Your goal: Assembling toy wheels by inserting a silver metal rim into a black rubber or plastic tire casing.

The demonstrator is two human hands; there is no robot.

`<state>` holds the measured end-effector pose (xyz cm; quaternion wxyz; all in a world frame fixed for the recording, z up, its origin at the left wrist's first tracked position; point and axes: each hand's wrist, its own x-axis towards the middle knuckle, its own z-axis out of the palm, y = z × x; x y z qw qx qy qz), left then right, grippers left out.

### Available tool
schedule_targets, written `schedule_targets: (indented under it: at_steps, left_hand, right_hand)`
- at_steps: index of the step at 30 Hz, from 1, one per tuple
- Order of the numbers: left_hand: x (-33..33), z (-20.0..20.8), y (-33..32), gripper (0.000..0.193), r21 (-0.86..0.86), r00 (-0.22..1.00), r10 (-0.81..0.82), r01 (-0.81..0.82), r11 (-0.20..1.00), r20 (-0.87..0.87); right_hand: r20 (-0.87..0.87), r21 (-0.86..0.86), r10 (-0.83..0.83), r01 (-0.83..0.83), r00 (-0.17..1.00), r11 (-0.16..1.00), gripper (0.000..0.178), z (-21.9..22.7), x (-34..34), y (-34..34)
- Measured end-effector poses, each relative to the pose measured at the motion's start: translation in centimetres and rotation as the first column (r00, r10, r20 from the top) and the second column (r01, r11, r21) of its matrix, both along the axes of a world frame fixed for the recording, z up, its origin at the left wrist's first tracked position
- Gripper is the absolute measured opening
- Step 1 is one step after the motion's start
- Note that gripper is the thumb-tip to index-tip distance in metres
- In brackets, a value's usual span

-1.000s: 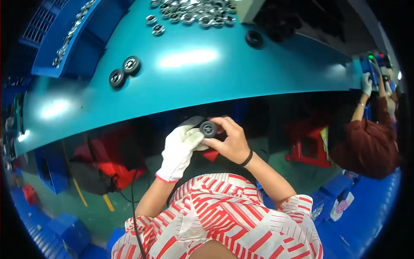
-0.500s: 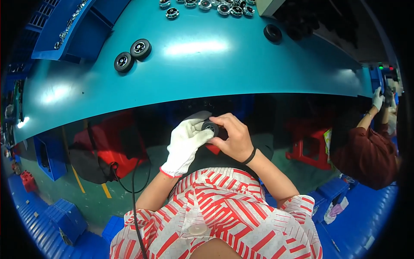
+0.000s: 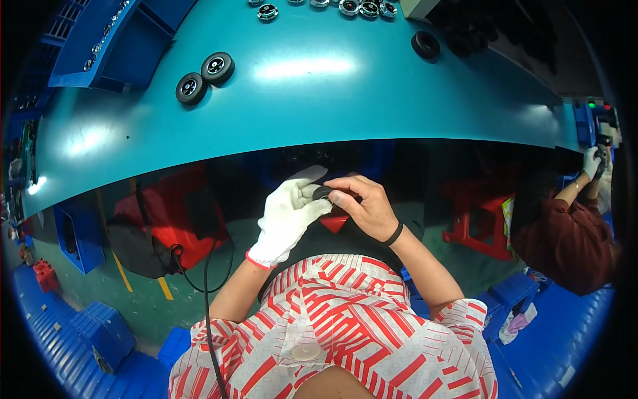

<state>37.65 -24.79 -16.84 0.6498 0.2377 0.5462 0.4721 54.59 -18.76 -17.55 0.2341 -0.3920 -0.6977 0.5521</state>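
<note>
The tabletop (image 3: 372, 100) looks glossy, the glove (image 3: 276, 223) matt cloth

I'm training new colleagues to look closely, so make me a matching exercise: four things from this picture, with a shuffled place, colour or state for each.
1. Left hand
2. Small black wheel
3. Table
4. Right hand

A. Turquoise
B. Bare
C. Held between two hands
D. Covered by a white glove

Pairs: 1-D; 2-C; 3-A; 4-B

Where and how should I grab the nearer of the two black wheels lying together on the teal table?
I'd pinch the nearer wheel across its round outer edge, from above, at its far-left and near-right sides: it lies flat, hub facing up, and the other wheel crowds its far-right side.
</note>
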Motion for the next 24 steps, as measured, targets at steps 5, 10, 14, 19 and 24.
schedule_targets:
  at_steps: [5, 10, 14, 19, 24]
  left_hand:
    - [0.4, 0.3, -0.1, 0.052, 0.111, 0.995, 0.073, -0.065, 0.992, -0.070]
    - [0.5, 0.8, -0.8, 0.053, 0.502, 0.735, 0.161, 0.270, 0.822, -0.659]
    - [1.5, 0.8, -1.5, 0.053, 0.358, 0.951, 0.236, -0.153, 0.921, -0.201]
    - [-0.5, 2.4, -1.1, 0.047, 0.000, 0.958, 0.175, -0.180, 0.984, 0.228]
    - [-0.5, 2.5, -0.8, 0.049, 0.050, 0.964, 0.148, -0.163, 0.985, 0.220]
  right_hand:
    - [-0.042, 0.110, 0.098, -0.093, 0.994, 0.989, 0.042, 1.0, 0.3, 0.0]
    - [-0.273, -0.514, -0.179, 0.013, 0.945, 0.857, 0.038, 0.1, 0.2, -1.0]
    - [-0.214, -0.097, -0.048, 0.028, 0.976, 0.995, 0.037, 1.5, -0.4, -1.0]
    - [-0.156, 0.249, -0.015, 0.054, 0.988, 0.967, 0.040, 1.6, -0.4, -0.6]
    - [-0.136, 0.247, -0.019, 0.053, 0.990, 0.968, 0.041, 1.9, -0.5, -0.5]
